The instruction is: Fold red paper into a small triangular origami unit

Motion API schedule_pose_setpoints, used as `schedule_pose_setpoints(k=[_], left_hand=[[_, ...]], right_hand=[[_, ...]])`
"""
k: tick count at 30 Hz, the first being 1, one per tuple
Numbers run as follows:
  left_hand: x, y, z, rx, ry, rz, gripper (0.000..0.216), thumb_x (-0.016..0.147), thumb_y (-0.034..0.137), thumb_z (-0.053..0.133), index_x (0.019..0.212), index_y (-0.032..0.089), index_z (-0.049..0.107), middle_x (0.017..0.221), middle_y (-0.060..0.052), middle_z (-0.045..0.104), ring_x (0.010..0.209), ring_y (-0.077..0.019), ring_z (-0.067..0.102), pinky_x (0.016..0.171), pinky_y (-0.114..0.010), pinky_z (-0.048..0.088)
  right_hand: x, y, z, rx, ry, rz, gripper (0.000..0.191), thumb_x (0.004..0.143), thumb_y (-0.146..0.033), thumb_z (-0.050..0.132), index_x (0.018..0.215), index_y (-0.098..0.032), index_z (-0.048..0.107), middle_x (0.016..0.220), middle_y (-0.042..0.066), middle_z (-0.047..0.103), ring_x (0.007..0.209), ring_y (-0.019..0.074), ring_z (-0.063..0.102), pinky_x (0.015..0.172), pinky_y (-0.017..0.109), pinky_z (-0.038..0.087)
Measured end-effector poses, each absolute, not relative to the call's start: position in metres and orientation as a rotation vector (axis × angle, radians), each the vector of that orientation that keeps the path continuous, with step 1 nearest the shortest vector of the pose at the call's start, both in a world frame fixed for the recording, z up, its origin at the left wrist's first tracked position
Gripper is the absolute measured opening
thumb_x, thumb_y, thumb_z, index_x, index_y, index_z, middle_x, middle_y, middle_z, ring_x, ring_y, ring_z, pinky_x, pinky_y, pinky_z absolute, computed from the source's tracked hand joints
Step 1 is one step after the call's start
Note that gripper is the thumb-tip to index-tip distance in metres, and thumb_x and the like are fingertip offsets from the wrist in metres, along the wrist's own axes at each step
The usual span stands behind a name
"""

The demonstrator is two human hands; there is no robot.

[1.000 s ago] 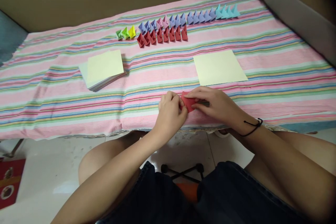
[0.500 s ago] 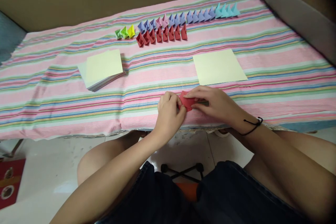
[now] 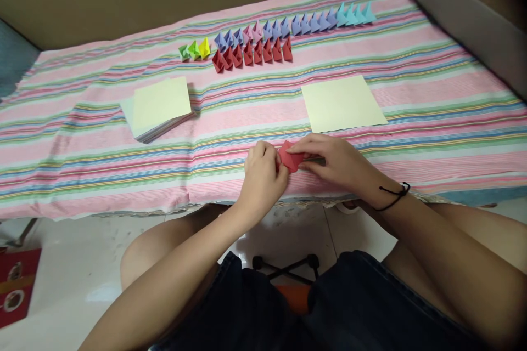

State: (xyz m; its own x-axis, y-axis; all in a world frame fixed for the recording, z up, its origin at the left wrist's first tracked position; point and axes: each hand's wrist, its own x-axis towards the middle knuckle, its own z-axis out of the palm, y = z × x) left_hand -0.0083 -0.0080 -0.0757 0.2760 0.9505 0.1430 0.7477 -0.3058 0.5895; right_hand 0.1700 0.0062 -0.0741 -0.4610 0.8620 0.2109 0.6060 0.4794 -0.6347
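Between my two hands, close to the front edge of the table, is a small piece of folded red paper (image 3: pixel 291 157). My left hand (image 3: pixel 265 171) pinches its left side, fingers curled and thumb toward the near corner. From the right, my right hand (image 3: pixel 325 158) grips the other side between thumb and fingertips. The fingers cover parts of the folds. Beyond my right hand lies a pale yellow sheet (image 3: pixel 343 104). A stack of coloured paper (image 3: pixel 162 107) with a pale yellow sheet on top sits farther left.
Folded red paper pieces (image 3: pixel 258 52) stand in a row at the back. Behind them runs a row of purple, pink and light blue pieces (image 3: pixel 314 22). Green and yellow ones (image 3: pixel 194 50) stand to their left. A striped cloth (image 3: pixel 102 159) covers the table, with a wall behind.
Both hands keep hold of the red paper and have hardly moved. The left fingers have shifted slightly left, showing a little more of the paper. The whole view has shifted slightly.
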Motion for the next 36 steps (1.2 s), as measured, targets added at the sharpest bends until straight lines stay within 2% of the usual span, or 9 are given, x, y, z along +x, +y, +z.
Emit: schedule_pose_setpoints(k=[6,11,16,17,19,21,27,32,36], left_hand=[[-0.007,-0.010,-0.080,2.147,1.555,0.688,0.012,0.080,0.009,0.044,0.076,0.019,0.040,0.091,-0.007,0.048,0.089,-0.0205,0.045,0.081,-0.037,0.039],[-0.010,-0.012,-0.075,2.190,1.540,0.691,0.009,0.081,0.010,0.045,0.078,0.018,0.043,0.093,-0.008,0.048,0.090,-0.0209,0.046,0.082,-0.038,0.040],[-0.016,-0.008,-0.069,2.189,1.433,0.633,0.009,0.079,0.009,0.048,0.076,0.018,0.048,0.093,-0.008,0.049,0.091,-0.0206,0.047,0.083,-0.036,0.042],[-0.017,-0.007,-0.068,2.178,1.427,0.630,0.010,0.078,0.008,0.048,0.076,0.017,0.048,0.093,-0.008,0.049,0.091,-0.0204,0.048,0.083,-0.036,0.043],[-0.017,-0.007,-0.067,2.163,1.429,0.636,0.011,0.077,0.006,0.048,0.076,0.017,0.050,0.092,-0.007,0.049,0.090,-0.0200,0.048,0.083,-0.035,0.044],[-0.017,-0.008,-0.066,2.169,1.443,0.638,0.012,0.076,0.005,0.049,0.076,0.017,0.052,0.091,-0.007,0.050,0.090,-0.0198,0.049,0.082,-0.034,0.044],[-0.019,-0.008,-0.059,2.271,1.445,0.518,0.010,0.080,0.010,0.049,0.080,0.018,0.055,0.091,-0.006,0.056,0.087,-0.0205,0.051,0.079,-0.036,0.045],[-0.021,-0.004,-0.060,2.315,1.391,0.529,0.011,0.080,0.011,0.047,0.079,0.019,0.054,0.085,-0.004,0.058,0.083,-0.0199,0.053,0.075,-0.034,0.044],[-0.022,-0.004,-0.062,2.282,1.349,0.619,0.011,0.081,0.010,0.046,0.077,0.019,0.052,0.078,-0.002,0.058,0.076,-0.0179,0.054,0.069,-0.031,0.042]], right_hand=[[0.170,0.006,-0.078,-1.204,-2.251,0.617,0.025,0.081,-0.013,0.060,0.102,-0.021,0.069,0.101,0.005,0.066,0.090,0.0198,0.062,0.074,0.031,0.047],[0.169,0.006,-0.077,-1.163,-2.301,0.560,0.018,0.084,-0.016,0.055,0.092,-0.021,0.071,0.105,0.005,0.064,0.094,0.0200,0.061,0.075,0.031,0.047],[0.158,0.012,-0.074,-1.336,-2.159,0.557,0.009,0.082,-0.023,0.059,0.081,-0.019,0.068,0.107,0.006,0.061,0.077,0.0173,0.061,0.067,0.031,0.046],[0.156,0.014,-0.074,-1.375,-2.116,0.572,0.009,0.078,-0.021,0.063,0.086,-0.018,0.066,0.106,0.006,0.061,0.075,0.0173,0.060,0.066,0.031,0.046],[0.151,0.018,-0.072,-1.430,-2.044,0.642,0.029,0.070,-0.017,0.068,0.099,-0.017,0.062,0.100,0.006,0.062,0.077,0.0185,0.060,0.068,0.031,0.046],[0.149,0.021,-0.068,-1.482,-1.989,0.730,0.039,0.066,-0.016,0.070,0.103,-0.017,0.059,0.093,0.005,0.064,0.081,0.0195,0.059,0.070,0.031,0.045],[0.152,0.022,-0.058,-1.603,-1.936,1.023,0.022,0.066,-0.025,0.068,0.087,-0.019,0.064,0.068,-0.002,0.059,0.063,0.0162,0.055,0.058,0.028,0.040],[0.151,0.016,-0.060,-1.530,-1.870,0.886,0.018,0.062,-0.020,0.067,0.078,-0.020,0.061,0.082,0.002,0.059,0.074,0.0180,0.057,0.066,0.031,0.045],[0.151,0.010,-0.058,-1.446,-1.769,1.056,0.023,0.066,-0.018,0.064,0.088,-0.022,0.056,0.070,-0.002,0.063,0.064,0.0165,0.059,0.059,0.029,0.044]])
